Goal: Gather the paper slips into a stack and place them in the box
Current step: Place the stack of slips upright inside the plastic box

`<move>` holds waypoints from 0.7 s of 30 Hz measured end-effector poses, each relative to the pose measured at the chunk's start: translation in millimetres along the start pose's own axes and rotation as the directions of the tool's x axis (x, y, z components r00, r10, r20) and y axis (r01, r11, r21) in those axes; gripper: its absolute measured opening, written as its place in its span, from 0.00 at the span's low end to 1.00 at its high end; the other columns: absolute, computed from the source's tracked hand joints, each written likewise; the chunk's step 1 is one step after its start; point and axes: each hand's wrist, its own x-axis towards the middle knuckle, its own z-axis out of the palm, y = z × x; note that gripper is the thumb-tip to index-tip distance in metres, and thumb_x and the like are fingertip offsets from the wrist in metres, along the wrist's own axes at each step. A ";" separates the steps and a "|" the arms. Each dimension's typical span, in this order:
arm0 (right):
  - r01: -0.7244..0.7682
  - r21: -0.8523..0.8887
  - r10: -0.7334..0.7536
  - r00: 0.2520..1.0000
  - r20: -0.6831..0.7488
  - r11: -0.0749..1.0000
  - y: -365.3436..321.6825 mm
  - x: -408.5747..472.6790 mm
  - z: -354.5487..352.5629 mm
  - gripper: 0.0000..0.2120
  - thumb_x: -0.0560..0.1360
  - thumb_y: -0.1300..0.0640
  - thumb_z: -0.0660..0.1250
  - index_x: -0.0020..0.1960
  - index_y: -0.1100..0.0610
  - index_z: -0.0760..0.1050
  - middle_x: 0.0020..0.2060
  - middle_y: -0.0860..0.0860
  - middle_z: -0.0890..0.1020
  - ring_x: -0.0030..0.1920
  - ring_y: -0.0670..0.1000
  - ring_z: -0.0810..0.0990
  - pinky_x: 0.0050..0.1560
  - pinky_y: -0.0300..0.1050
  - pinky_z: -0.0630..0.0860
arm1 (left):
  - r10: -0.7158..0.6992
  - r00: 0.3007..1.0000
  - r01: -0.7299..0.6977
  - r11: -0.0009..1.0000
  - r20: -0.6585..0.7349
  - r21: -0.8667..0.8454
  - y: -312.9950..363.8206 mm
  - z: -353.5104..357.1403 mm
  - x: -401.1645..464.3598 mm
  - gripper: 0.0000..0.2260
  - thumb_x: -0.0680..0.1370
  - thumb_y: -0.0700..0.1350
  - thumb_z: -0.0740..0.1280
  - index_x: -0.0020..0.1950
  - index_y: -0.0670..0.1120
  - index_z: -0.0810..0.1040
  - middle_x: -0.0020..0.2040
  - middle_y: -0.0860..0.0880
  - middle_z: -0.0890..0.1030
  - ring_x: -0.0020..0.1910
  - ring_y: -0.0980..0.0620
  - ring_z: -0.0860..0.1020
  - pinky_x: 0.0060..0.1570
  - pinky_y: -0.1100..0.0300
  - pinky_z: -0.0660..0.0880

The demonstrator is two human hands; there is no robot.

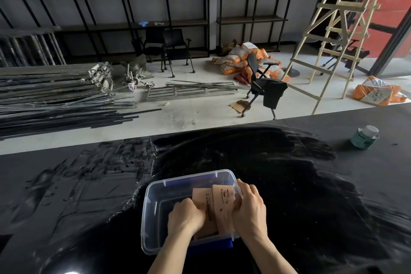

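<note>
A clear plastic box with blue handle clips sits on the black table right in front of me. Inside its right half is a stack of tan paper slips printed with dark marks. My left hand is curled over the stack's left side, inside the box. At the stack's right edge my right hand grips the slips, its fingers over the box's right rim. The lower part of the stack is hidden by both hands.
A green-labelled jar with a pale lid stands at the table's far right. Beyond the table's far edge lie metal rods, black chairs, orange sacks and a wooden ladder on the floor.
</note>
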 end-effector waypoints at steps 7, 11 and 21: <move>-0.009 0.034 0.009 1.000 -0.014 0.999 0.9 -0.8 2.8 0.24 0.83 0.64 0.61 0.78 0.56 0.72 0.64 0.53 0.80 0.49 0.46 0.73 0.50 0.39 0.70 | 0.078 0.996 -0.073 0.993 -0.053 0.088 -3.7 5.9 -9.7 0.14 0.78 0.45 0.59 0.59 0.43 0.80 0.61 0.42 0.81 0.60 0.39 0.80 0.57 0.50 0.76; -0.011 0.033 0.011 1.000 -0.017 0.999 0.4 -0.6 1.7 0.24 0.82 0.64 0.61 0.78 0.56 0.71 0.64 0.54 0.80 0.50 0.49 0.76 0.49 0.39 0.70 | 0.068 0.997 -0.066 0.996 -0.033 0.059 -4.5 1.3 -9.7 0.14 0.78 0.45 0.60 0.59 0.44 0.81 0.61 0.43 0.82 0.59 0.39 0.81 0.57 0.50 0.77; -0.039 0.067 0.039 0.999 0.002 0.997 -1.9 -1.0 -0.1 0.25 0.82 0.62 0.63 0.78 0.55 0.71 0.62 0.52 0.80 0.53 0.51 0.79 0.53 0.42 0.75 | 0.283 0.924 -0.316 0.944 -0.258 -0.097 22.0 17.6 -64.2 0.14 0.81 0.46 0.63 0.66 0.52 0.78 0.60 0.53 0.84 0.60 0.52 0.82 0.63 0.58 0.77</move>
